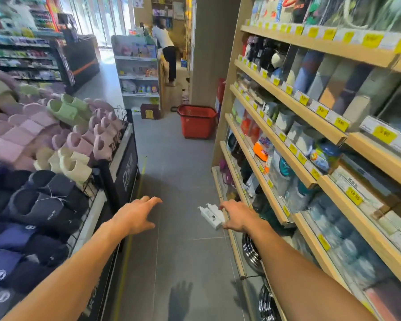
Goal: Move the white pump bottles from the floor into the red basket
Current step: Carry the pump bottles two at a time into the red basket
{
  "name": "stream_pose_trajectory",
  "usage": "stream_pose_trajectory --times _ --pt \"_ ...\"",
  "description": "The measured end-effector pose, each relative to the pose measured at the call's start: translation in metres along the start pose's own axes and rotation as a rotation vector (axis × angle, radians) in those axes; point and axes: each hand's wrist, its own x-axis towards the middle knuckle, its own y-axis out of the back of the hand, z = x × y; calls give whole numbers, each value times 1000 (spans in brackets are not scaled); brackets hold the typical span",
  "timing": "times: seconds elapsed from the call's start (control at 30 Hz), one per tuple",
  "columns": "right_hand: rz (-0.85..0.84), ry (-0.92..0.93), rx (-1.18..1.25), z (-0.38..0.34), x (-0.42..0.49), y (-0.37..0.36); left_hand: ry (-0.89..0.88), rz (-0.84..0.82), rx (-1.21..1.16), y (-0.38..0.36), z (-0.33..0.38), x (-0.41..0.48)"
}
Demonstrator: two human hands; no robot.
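Observation:
Two white pump bottles point(210, 215) lie side by side on the grey floor next to the foot of the right-hand shelving. My right hand point(237, 215) reaches out just to the right of them, fingers spread and holding nothing; its thumb side hides part of the bottles. My left hand point(137, 215) hovers over the floor to the left, fingers spread, empty. The red basket point(197, 121) stands on the floor farther down the aisle, near a pillar, and looks empty from here.
Wooden shelves point(310, 140) packed with goods line the right side. A slipper display point(44, 158) with a wire edge borders the left. A person point(167, 49) stands by a counter at the far end, beyond a low white shelf unit point(138, 72).

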Motion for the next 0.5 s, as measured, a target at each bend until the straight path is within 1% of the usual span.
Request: stream_pose_trajectory --times 0.17,0.33,0.5 --pt "33 -21 41 -9 49 19 -27 -8 -3 20 -25 53" --pt "15 -28 38 -6 84 31 -95 19 -41 48 -19 103" --pt "33 -27 34 19 124 56 -96 21 -15 57 -12 156"
